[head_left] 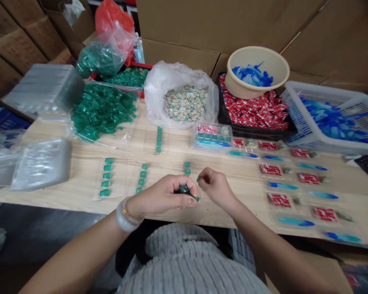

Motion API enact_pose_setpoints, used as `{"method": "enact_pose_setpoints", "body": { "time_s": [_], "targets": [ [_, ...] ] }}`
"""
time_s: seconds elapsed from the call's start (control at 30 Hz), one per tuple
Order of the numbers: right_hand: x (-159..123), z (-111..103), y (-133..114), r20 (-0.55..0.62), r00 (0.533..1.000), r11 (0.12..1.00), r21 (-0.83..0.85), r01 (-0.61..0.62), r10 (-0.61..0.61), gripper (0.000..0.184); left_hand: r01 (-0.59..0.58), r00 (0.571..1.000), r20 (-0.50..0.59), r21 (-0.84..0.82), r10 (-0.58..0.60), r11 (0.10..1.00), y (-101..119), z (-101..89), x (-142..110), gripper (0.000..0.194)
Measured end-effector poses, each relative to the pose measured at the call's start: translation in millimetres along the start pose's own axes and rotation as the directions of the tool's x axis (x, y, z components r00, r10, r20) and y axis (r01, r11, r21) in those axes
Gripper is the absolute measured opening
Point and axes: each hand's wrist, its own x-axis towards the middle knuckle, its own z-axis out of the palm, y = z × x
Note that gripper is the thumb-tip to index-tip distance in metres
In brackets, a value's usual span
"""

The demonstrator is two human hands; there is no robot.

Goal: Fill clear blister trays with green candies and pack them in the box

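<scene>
My left hand (pixel 168 194) is curled around several small dark green pieces (pixel 184 189). Close by on its right, my right hand (pixel 216 187) pinches one small green piece (pixel 198 179) between thumb and fingertips. Just beyond the hands, a short column of green square pieces (pixel 187 165) lies on clear plastic. Further left are similar columns of green squares (pixel 106 176), (pixel 142 174), and another column (pixel 158 139) lies farther back. My hands partly cover the table in front of me.
Behind lie a heap of green pieces (pixel 102 110), a bag of small printed pieces (pixel 186 104), a cream tub (pixel 257 92) and a white basket (pixel 334 139) of blue items. Right, clear packs hold red sachets (pixel 270 170) and blue pieces (pixel 282 186). Clear trays (pixel 44 163) stack left.
</scene>
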Motion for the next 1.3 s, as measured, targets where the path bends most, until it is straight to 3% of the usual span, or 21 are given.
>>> {"method": "enact_pose_setpoints", "body": {
  "time_s": [0.07, 0.13, 0.23, 0.33, 0.43, 0.63, 0.83, 0.97, 1.03, 1.1, 1.2, 1.3],
  "targets": [
    [7, 0, 17, -0.084, 0.995, 0.999, -0.022, -0.049, 0.047, 0.007, -0.034, 0.996, -0.078, 0.013, 0.034, 0.999, 5, -2.1, -4, 0.014],
    [13, 5, 31, -0.109, 0.994, 1.000, -0.024, 0.008, -0.011, 0.010, 0.004, 0.983, -0.185, 0.074, 0.009, 0.997, -6, -3.8, 0, 0.012],
    [14, 18, 44, -0.093, 0.972, 0.974, -0.083, 0.209, -0.216, 0.015, 0.133, 0.956, -0.277, 0.114, -0.098, 0.985, -47, -2.3, 16, 0.010],
    [11, 29, 50, -0.024, 0.933, 0.925, -0.143, 0.351, -0.358, 0.017, 0.170, 0.917, -0.381, 0.119, -0.113, 0.978, -88, 3.3, 33, 0.008],
    [6, 33, 54, 0.055, 0.907, 0.888, -0.189, 0.419, -0.417, 0.021, 0.174, 0.892, -0.439, 0.124, -0.103, 0.977, -105, 7.8, 40, 0.005],
    [1, 32, 53, 0.076, 0.903, 0.877, -0.219, 0.428, -0.422, 0.020, 0.191, 0.881, -0.468, 0.201, -0.077, 0.961, -101, 8.7, 39, 0.006],
    [3, 24, 53, 0.163, 0.917, 0.923, -0.067, 0.379, -0.365, 0.022, 0.132, 0.872, -0.487, 0.142, -0.047, 0.981, -102, 9.5, 38, 0.025],
    [4, 15, 47, 0.076, 0.979, 0.963, 0.209, 0.170, -0.189, 0.019, 0.117, 0.858, -0.502, -0.010, -0.106, 0.993, -90, 12.9, 40, 0.019],
    [4, 13, 40, 0.074, 0.995, 0.920, 0.391, 0.034, -0.068, 0.020, 0.112, 0.879, -0.447, -0.146, -0.166, 0.983, -81, 16.5, 42, 0.016],
    [3, 13, 33, 0.088, 0.996, 0.869, 0.495, -0.028, -0.018, 0.018, 0.094, 0.913, -0.355, -0.292, -0.199, 0.952, -72, 20.9, 43, 0.012],
    [-2, 13, 24, -0.011, 0.999, 0.899, 0.435, 0.052, -0.053, 0.014, 0.086, 0.930, -0.273, -0.490, -0.246, 0.867, -63, 26.4, 43, 0.009],
    [-10, 12, 17, -0.144, 0.965, 0.947, 0.204, 0.247, -0.220, 0.012, 0.104, 0.941, -0.186, -0.634, -0.282, 0.767, -62, 28.0, 41, 0.012]
  ]
}}
